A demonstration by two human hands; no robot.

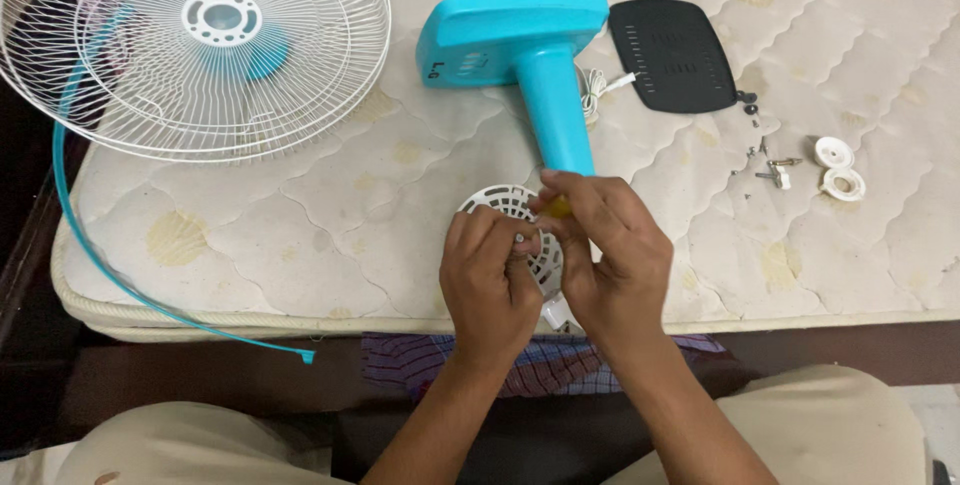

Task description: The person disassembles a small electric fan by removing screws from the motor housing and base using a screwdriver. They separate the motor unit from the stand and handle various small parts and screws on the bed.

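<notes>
Both hands mid-disassembly at mattress (pixel 300 245) near edge: left hand (pixel 490 280) pinched on white vented motor housing (pixel 515 210) w/ small screw, right hand (pixel 605 255) closed round yellow-handled tool (pixel 558 207); next prob. needs steady tip alignment, housing braced.

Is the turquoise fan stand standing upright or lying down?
Lying down: the turquoise fan stand rests on its side on the mattress, column pointing toward the hands.
</notes>
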